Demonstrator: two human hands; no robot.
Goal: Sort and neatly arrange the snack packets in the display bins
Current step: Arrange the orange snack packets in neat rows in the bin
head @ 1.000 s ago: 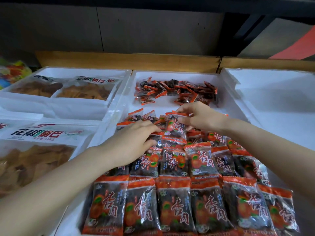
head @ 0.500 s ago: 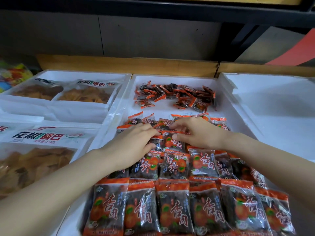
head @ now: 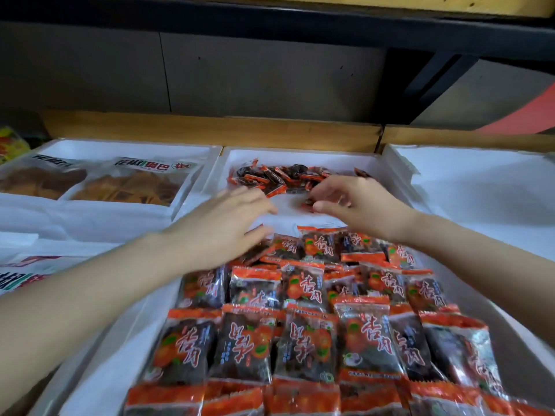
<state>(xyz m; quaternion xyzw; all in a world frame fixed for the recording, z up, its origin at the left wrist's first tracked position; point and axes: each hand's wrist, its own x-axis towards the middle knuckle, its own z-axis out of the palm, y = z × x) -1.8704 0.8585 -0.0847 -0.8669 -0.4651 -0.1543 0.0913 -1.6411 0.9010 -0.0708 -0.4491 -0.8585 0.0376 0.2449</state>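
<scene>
Snack packets (head: 303, 340) fill the near part of the white foam bin (head: 300, 154) in overlapping rows. A loose pile (head: 270, 175) at its far end likely comes next. Left hand (head: 222, 226) hovers spread and holds nothing. Right hand (head: 360, 205) curves over a stray packet (head: 304, 202); blur hides whether it pinches.

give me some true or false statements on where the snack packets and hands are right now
1. Neat rows of packets fill the near part of the middle bin. True.
2. A loose pile lies at that bin's far end. True.
3. The left bin holds the same orange packets. False: it holds large bags of brown crisps.
4. The left hand grips a packet. False: its fingers are straight and hold nothing.
5. The right hand is by the loose pile. True.
</scene>
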